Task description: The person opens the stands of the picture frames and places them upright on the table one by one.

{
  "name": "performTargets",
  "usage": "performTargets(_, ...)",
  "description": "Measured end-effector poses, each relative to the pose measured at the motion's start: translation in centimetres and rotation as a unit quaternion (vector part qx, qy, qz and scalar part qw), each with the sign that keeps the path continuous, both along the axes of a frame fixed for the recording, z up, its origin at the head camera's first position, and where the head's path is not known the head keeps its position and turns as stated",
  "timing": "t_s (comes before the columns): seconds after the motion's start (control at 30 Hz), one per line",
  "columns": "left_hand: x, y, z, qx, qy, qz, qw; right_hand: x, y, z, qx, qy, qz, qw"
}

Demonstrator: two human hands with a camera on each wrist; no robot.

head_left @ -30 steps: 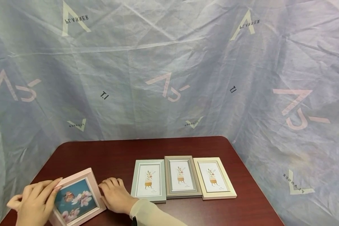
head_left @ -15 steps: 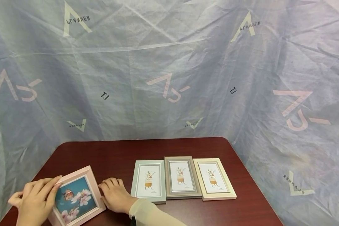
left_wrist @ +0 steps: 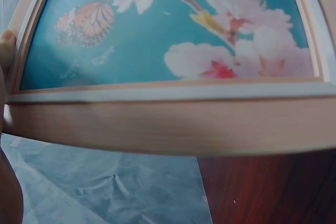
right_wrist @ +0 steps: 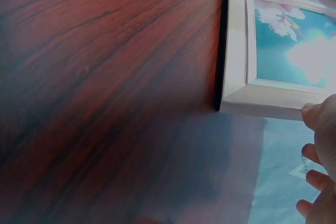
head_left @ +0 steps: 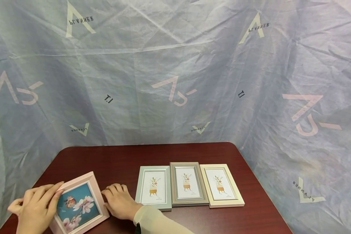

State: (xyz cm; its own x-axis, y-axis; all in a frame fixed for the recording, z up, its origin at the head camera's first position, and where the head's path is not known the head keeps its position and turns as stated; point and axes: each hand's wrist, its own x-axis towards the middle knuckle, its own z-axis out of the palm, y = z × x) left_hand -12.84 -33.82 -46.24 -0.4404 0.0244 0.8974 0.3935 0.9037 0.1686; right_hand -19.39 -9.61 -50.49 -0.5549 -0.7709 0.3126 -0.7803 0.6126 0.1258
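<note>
A pink picture frame [head_left: 97,190] holding a photo of a butterfly and pale blossoms leans at an angle on the left of the table, its face toward me. My left hand [head_left: 36,206] grips its upper left side, fingertips over the border; in the left wrist view a fingertip [left_wrist: 7,48] shows at the frame's edge. On the opposite side my right hand [head_left: 120,201] touches the frame's right edge. The right wrist view has the thumb [right_wrist: 313,115] against that edge, while the other fingers sit loosely bent, apart from it.
Right of my right hand, a pale green frame [head_left: 168,188], a grey-brown frame [head_left: 204,191] and a cream frame [head_left: 237,191] lie side by side on the dark red table [head_left: 117,162]. A grey printed cloth [head_left: 128,107] hangs round the table.
Over the last second the pink frame's top has shifted very slightly upward in the head view. Both hands keep the same places on it.
</note>
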Motion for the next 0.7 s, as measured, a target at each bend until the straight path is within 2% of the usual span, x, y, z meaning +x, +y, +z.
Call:
performTargets(0.17,0.4,0.0,0.3,-0.016,-0.039,0.014,0.9990,-0.1,0.2,0.1,0.002,0.001,0.001,1.000)
performTargets(0.4,0.5,0.0,0.2,-0.029,-0.016,0.017,0.9993,-0.4,0.5,0.3,0.001,0.009,0.005,1.000)
performTargets(0.7,0.5,0.6,1.3,-0.035,-0.033,0.022,0.9986,-1.2,1.7,1.3,-0.008,0.020,0.011,1.000)
